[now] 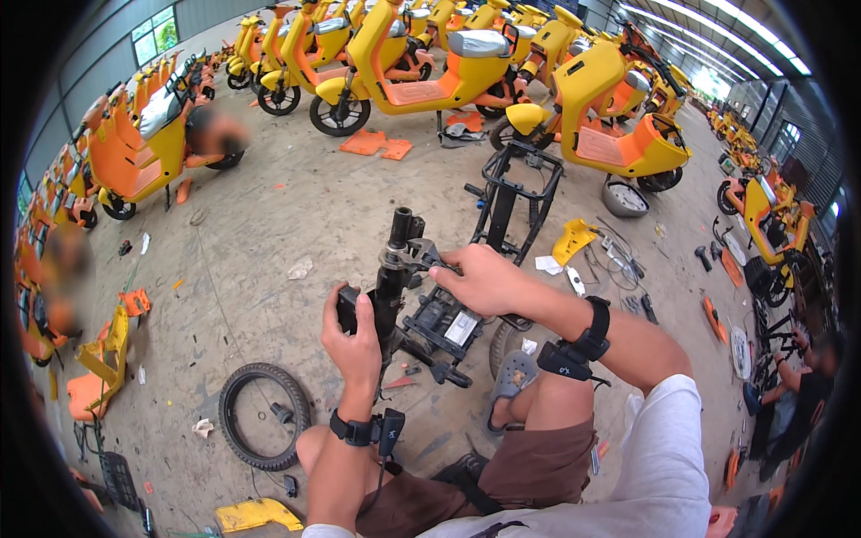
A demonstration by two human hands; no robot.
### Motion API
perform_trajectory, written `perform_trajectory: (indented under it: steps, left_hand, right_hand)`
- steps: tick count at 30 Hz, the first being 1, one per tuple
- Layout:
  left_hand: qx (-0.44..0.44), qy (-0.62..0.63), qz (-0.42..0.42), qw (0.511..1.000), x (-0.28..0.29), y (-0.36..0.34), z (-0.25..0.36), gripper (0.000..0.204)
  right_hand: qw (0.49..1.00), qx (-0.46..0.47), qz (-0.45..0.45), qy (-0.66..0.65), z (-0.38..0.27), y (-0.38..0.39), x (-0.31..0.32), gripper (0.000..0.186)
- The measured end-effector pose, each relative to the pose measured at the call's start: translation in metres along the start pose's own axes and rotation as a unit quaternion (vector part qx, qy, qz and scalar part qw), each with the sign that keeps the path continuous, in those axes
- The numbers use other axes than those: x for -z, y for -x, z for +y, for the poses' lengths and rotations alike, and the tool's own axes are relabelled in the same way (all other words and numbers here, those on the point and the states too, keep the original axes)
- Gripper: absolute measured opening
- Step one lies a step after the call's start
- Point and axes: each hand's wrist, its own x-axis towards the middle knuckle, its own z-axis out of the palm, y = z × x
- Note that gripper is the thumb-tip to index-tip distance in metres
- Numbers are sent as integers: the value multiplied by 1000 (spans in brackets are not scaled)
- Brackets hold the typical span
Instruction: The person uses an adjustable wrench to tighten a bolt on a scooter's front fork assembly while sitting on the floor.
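A stripped black scooter frame (507, 211) lies on the floor before me, its steering tube (388, 300) standing up between my hands. My right hand (484, 280) is closed round a grey metal wrench (418, 255), whose head sits against the collar near the tube's top. The wrench handle is mostly hidden by my fingers. On the tube's left side, my left hand (352, 336) grips a black blocky part (346, 308); whether it is fixed to the tube I cannot tell.
A loose tyre (235, 421) lies at lower left. Yellow panels (574, 240) (256, 516), cables and tools are strewn about. Yellow-orange scooters (430, 85) stand in rows behind and at left. A helmet-like grey bowl (626, 199) sits beyond the frame. Another person (798, 394) works at far right.
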Motion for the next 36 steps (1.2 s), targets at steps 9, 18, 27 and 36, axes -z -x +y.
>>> perform_trajectory:
  steps: [9,18,27,36]
  left_hand:
    - [4,-4,-7,1000,0,0,9,30]
    - [5,26,-29,999,7,-5,8,33]
    - [2,41,-25,999,3,-4,5,33]
    - [14,20,-25,999,5,-2,4,28]
  right_hand:
    - [982,-83,20,-168,-20,9,-20,37]
    - [981,-16,26,-193,13,31,-8,45]
    - [993,37,7,-108,34,5,2,40]
    - [993,65,-3,-103,34,-6,-1,37]
